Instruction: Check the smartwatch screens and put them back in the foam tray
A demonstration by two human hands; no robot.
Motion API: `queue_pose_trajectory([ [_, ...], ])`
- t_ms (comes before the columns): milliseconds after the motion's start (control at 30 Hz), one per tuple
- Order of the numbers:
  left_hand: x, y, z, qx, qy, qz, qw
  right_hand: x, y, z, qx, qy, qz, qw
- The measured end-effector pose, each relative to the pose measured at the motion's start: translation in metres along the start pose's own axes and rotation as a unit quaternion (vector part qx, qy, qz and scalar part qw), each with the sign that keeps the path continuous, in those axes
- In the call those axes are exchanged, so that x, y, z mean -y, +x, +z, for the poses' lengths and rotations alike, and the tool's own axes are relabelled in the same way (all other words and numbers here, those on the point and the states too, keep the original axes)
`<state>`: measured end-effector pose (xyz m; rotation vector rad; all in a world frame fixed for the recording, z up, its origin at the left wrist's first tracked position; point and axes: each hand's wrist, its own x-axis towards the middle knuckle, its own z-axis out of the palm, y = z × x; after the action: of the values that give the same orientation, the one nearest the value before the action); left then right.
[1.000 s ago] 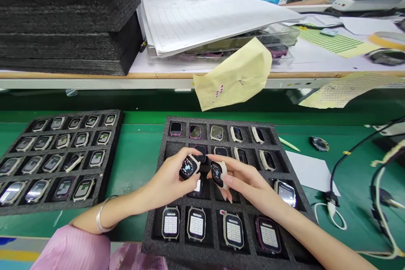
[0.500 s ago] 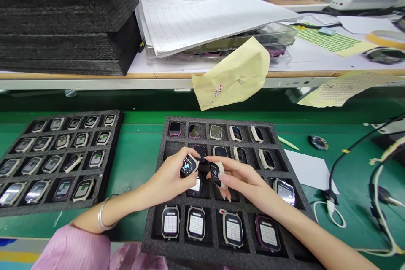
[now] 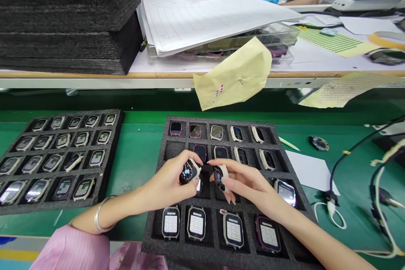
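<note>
My left hand [image 3: 177, 174] is closed around a smartwatch body [image 3: 187, 171] without a strap, its dark screen lit with a dial. In my right hand [image 3: 242, 177] is a second pale-cased smartwatch body [image 3: 224, 173], tilted so its screen faces left. Both are held apart from each other above a black foam tray [image 3: 207, 249]. Strapless watches sit in the tray's compartments; the front row, such as a purple-cased watch [image 3: 268, 233], shows white grid screens. My left fingers partly cover another lit watch beneath them.
A second foam tray [image 3: 109, 164] of watches lies at the left. Black foam trays [image 3: 63, 29] are stacked on the shelf beside papers [image 3: 215, 17]. Cables [image 3: 332, 177], a white sheet [image 3: 308, 171] and a loose watch [image 3: 319, 143] lie at the right. Two other people are beyond the shelf.
Both watches have turned slightly in my hands, the right one showing less of its screen. My hands have barely moved. The blue-clad person's forearm has shifted behind the shelf.
</note>
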<state>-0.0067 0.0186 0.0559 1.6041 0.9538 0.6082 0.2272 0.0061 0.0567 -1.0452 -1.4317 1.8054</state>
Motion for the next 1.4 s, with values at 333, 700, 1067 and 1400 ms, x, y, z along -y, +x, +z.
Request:
queue_pose_trajectory([
  [333, -0.007, -0.007, -0.001, -0.037, -0.001, 0.031, 0.999, 0.002, -0.009, -0.005, 0.005, 0.023, -0.030, 0.999],
  [700, 0.005, -0.001, -0.001, 0.004, -0.246, -0.051, 0.968, -0.003, 0.005, 0.000, 0.001, 0.107, 0.036, 0.994],
  [1067, 0.005, 0.006, -0.001, 0.017, -0.328, -0.075, 0.942, -0.004, 0.006, -0.001, -0.051, 0.079, 0.034, 0.995],
  [1400, 0.009, 0.005, 0.002, 0.009, -0.303, -0.074, 0.950, -0.001, 0.004, -0.002, -0.031, 0.085, 0.025, 0.996],
])
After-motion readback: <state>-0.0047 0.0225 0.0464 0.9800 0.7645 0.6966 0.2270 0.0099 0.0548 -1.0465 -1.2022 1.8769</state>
